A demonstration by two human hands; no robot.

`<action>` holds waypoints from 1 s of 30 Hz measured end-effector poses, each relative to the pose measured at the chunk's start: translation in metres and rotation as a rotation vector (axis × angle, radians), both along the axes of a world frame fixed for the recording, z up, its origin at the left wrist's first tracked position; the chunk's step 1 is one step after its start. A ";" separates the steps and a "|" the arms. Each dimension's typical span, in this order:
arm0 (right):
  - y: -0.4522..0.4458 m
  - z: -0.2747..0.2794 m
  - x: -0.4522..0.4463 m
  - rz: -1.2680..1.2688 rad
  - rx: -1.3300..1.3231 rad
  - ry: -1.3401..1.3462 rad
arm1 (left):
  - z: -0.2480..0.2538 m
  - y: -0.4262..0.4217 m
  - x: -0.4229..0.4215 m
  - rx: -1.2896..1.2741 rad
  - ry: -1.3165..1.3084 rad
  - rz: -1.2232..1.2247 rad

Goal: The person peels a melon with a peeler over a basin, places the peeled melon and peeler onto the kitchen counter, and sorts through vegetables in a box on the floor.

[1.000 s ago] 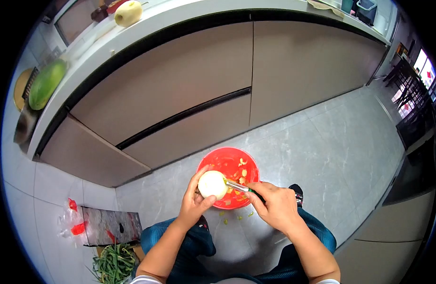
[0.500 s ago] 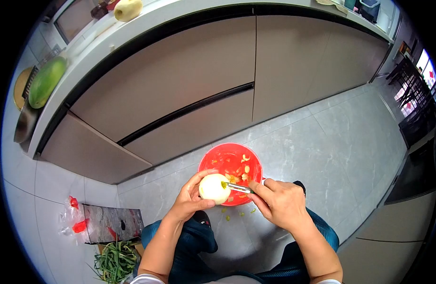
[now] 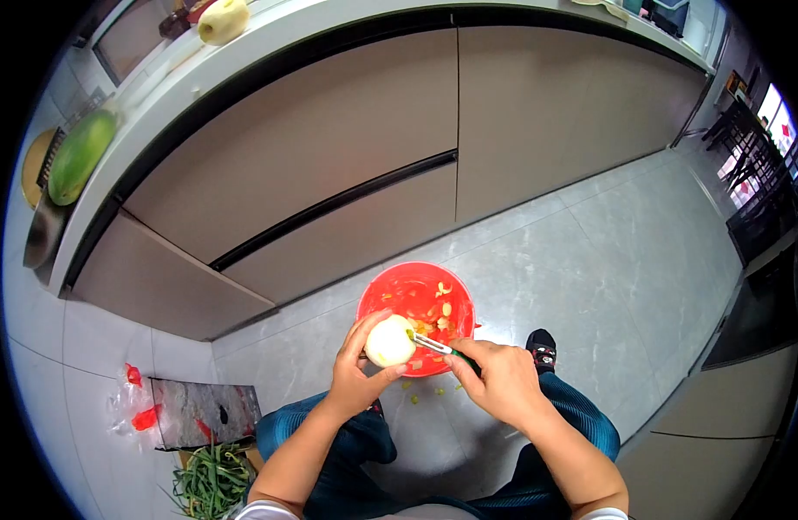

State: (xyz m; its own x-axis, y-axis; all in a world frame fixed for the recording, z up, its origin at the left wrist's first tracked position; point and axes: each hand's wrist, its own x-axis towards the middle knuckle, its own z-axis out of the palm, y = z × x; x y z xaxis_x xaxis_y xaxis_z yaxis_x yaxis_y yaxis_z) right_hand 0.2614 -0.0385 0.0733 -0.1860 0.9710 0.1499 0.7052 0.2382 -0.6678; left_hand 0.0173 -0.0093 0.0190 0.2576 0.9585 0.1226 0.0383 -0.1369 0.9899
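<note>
A peeled, pale round fruit that looks like an apple [image 3: 388, 341] rests in my left hand [image 3: 357, 373], with the fingers around its left side and the thumb below. My right hand [image 3: 503, 381] is closed on the dark handle of a peeler [image 3: 435, 345]. The peeler's metal blade touches the apple's right side, at a small yellow-green hollow. Both hands are over the near side of a red bucket [image 3: 407, 282], where pale peelings lie inside.
Green bits [image 3: 414, 399] lie on the grey floor [image 3: 589, 277] by the bucket. A bag [image 3: 210, 412] and green onions [image 3: 210, 481] are at lower left. On the counter [image 3: 156, 104] sit a green melon-like fruit [image 3: 82, 156] and another peeled fruit [image 3: 224, 22]. Cabinets [image 3: 329, 113] stand ahead.
My right hand has shifted slightly left and turned, so more of the peeler's dark handle shows. The blade stays at the apple's hollow. My right foot now shows more fully.
</note>
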 end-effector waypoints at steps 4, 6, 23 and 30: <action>0.000 -0.001 -0.004 -0.007 -0.095 0.023 | 0.002 0.002 0.000 0.334 0.360 0.046; -0.001 -0.003 -0.007 -0.021 -0.141 0.029 | 0.006 -0.001 0.003 0.520 0.509 0.112; 0.002 0.004 0.001 -0.026 -0.033 0.060 | 0.000 0.002 0.009 0.577 0.367 0.218; 0.005 0.023 0.007 0.022 0.220 -0.131 | -0.001 0.004 0.001 0.460 0.185 0.098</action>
State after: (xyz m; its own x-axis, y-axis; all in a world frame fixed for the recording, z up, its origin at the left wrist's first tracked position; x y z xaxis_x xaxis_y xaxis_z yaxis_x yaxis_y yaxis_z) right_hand 0.2679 -0.0339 0.0967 -0.2384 0.9131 0.3307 0.7757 0.3840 -0.5009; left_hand 0.0183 -0.0053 0.0182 0.2262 0.8368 0.4986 0.2416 -0.5441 0.8035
